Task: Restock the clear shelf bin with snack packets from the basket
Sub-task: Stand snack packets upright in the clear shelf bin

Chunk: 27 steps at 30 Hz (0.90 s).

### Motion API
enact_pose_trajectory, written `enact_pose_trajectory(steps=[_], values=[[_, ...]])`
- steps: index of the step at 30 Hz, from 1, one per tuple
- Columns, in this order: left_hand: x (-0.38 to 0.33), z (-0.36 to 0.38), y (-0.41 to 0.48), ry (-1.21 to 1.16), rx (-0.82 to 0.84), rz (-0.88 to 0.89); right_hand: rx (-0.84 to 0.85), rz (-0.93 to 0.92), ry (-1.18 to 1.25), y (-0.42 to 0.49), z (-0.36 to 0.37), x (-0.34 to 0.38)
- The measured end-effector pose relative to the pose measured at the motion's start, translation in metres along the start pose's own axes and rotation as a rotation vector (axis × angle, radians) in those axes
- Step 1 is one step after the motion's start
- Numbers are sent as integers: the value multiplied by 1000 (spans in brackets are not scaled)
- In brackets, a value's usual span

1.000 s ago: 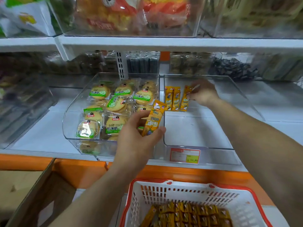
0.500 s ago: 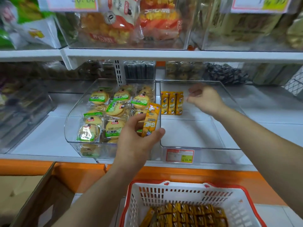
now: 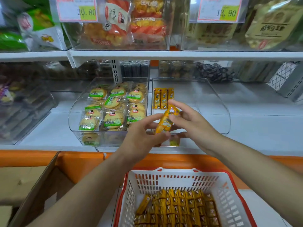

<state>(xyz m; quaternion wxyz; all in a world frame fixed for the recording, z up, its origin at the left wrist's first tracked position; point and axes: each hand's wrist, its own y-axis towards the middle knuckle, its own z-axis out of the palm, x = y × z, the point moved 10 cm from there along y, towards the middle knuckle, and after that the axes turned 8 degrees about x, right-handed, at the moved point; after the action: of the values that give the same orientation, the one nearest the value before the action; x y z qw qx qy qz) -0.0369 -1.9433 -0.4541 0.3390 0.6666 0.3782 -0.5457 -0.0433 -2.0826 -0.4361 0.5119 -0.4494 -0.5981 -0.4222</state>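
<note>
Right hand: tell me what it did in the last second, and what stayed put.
The right hand left the row of three packets in the clear bin, drew back and pinched the held packet. The left hand still grips it; the basket stayed.

You're in a snack shop: price tags (image 3: 77, 9) at eleven and one o'clock, a clear bin of packaged biscuits (image 3: 74, 118) at nine, shopping basket (image 3: 178, 171) at six.

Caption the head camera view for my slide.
Left hand and right hand hold a yellow snack packet before the clear bin holding three packets, basket below.
</note>
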Motion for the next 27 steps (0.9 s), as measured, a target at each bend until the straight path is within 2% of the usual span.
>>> enact_pose_trajectory(steps=[4,8,10,13,15,18,21,24,27], values=[[6,-17,2,-116,-126,-54,-58,24,-74,-1,-15,-6],[12,-27,4,-222,-211,-72,149,139,-142,-4,13,-26],[11,-25,6,-180,-214,-70,98,95,-188,-2,12,-23],[9,-20,5,-148,-201,-56,-95,11,-115,1,-6,-13],[8,-17,5,-154,-199,-46,-60,2,-31,5,-4,-12],[6,-15,7,-147,-201,-21,10,-18,-65,9,0,-8],[-2,-18,10,-30,-214,29,-26,-42,-90,13,-13,-2],[-10,-33,13,272,-313,57,-147,-75,-117,27,-49,9],[-5,-51,14,346,-415,21,-289,-62,-212,50,-92,3]])
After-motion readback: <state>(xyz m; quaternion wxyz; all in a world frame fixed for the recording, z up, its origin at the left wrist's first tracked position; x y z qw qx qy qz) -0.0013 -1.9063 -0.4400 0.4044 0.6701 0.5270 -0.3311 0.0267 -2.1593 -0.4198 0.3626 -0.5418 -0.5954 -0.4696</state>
